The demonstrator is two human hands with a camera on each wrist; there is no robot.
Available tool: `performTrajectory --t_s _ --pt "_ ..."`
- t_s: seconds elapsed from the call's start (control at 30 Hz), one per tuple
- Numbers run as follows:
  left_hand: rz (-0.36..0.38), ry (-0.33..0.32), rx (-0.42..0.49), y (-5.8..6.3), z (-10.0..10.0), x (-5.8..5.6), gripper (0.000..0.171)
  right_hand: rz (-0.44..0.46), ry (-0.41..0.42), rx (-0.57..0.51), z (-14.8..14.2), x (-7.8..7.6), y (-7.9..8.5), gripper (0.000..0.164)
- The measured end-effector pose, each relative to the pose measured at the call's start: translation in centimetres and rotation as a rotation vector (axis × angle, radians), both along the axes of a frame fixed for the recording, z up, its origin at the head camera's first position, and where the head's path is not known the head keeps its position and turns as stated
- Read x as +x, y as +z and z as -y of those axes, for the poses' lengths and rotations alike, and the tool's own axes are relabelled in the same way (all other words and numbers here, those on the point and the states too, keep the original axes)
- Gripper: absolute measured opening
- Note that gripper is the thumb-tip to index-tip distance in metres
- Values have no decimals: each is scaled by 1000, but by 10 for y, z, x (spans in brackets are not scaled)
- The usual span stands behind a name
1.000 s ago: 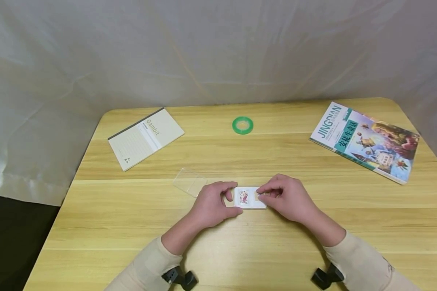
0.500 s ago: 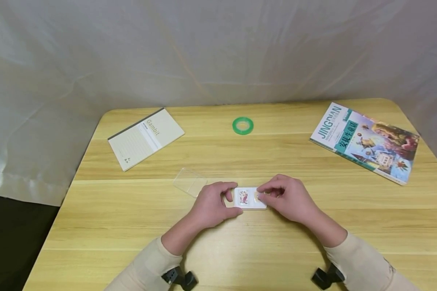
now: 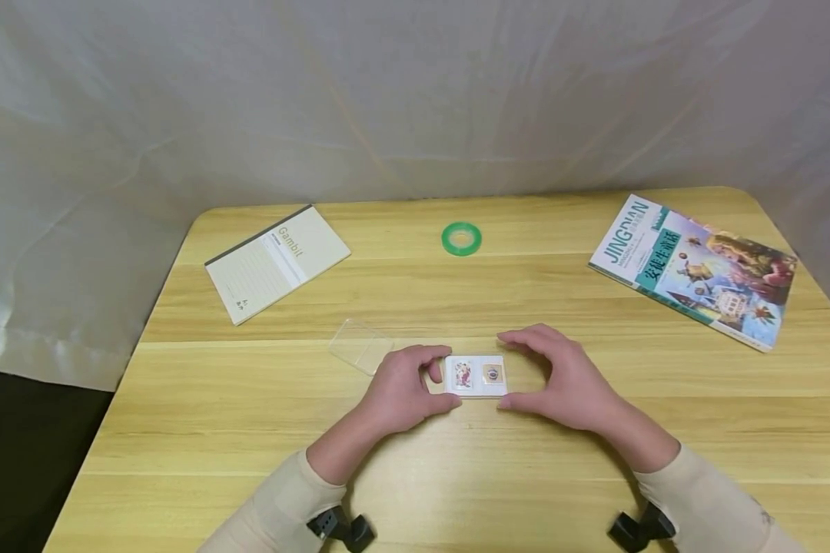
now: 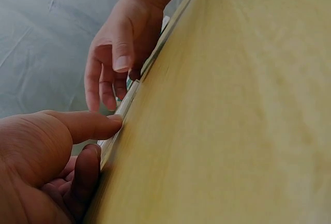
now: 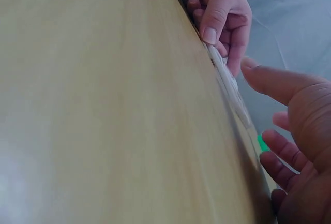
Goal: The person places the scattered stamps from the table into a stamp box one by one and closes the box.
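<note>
A small flat white case (image 3: 476,389) lies on the table in the head view. Two stamp-like pictures sit side by side in it: a red and white one (image 3: 463,374) on the left, a tan one (image 3: 493,374) with a dark emblem on the right. My left hand (image 3: 408,388) holds the case's left end between thumb and fingers at its near and far edges. Around the right end, my right hand (image 3: 570,380) is spread, thumb and forefinger wide apart and nothing pinched. The right wrist view shows that thumb (image 5: 274,81) clear of the case's edge (image 5: 227,81).
A clear plastic cover (image 3: 361,346) lies just beyond the left hand. Farther back are a beige notebook (image 3: 277,263) on the left, a green tape roll (image 3: 461,239) in the middle and a colourful book (image 3: 695,273) on the right. A grey curtain (image 3: 415,100) hangs behind the table.
My right hand has let go of the tan picture, drawn back slightly right and spread its fingers. The picture now shows whole in the case. The left hand has stayed put.
</note>
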State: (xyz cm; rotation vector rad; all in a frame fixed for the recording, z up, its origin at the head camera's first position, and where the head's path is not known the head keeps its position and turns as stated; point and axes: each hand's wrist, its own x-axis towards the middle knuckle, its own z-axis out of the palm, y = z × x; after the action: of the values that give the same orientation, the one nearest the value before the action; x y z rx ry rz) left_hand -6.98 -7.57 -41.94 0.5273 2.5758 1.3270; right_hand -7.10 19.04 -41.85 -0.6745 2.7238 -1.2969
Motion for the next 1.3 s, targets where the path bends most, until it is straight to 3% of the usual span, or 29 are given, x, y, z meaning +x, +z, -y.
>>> performTrajectory --t_s 0.17,0.53,0.7,0.83,0.97,1.07,1.17,1.3 --pt "-9 -2 -4 0 0 -1 63 -22 -1 69 -5 -1 -6 77" --pt "-23 -8 -29 -1 -2 -5 64 -68 4 122 -5 -6 -8 59" --pt "23 -54 10 5 4 -5 67 -68 1 125 -4 -6 -9 57" --pt "26 -103 87 16 23 -6 71 -71 -6 125 -4 -6 -11 57" --pt "-112 -111 129 25 51 -12 66 -82 -10 118 -4 -5 -11 58" --pt "-208 -100 93 29 75 -21 62 -92 -10 114 -4 -5 -12 58" --pt "-204 -90 18 30 96 -29 65 -101 -11 110 -4 -6 -12 59" --pt "-126 -96 -75 28 118 -39 76 -106 -10 106 -4 -6 -13 58"
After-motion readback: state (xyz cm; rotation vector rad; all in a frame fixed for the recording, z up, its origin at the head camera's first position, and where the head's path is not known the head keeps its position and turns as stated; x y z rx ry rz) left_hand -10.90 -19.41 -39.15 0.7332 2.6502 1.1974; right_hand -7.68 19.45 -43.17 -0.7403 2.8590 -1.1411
